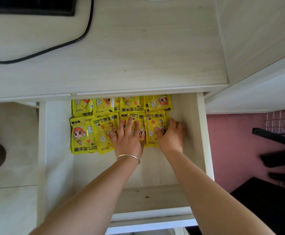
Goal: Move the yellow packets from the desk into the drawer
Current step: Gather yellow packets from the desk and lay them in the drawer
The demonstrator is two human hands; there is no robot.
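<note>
Several yellow hand-warmer packets (83,133) lie flat in two rows in the open white drawer (204,141), toward its back under the desk edge. My left hand (127,138), with a metal bangle at the wrist, rests flat with spread fingers on the front-row packets. My right hand (171,135) lies on the rightmost front packet (152,128), its fingers curled at the packet's right edge and its thumb on top. The pale wooden desk top (138,56) shows no packets.
A black cable (85,33) curves over the desk's left side beside a dark screen (29,5). The drawer's front half is bare wood. To the right are a pink floor (231,141), black chair parts (277,138) and a wire rack (282,121).
</note>
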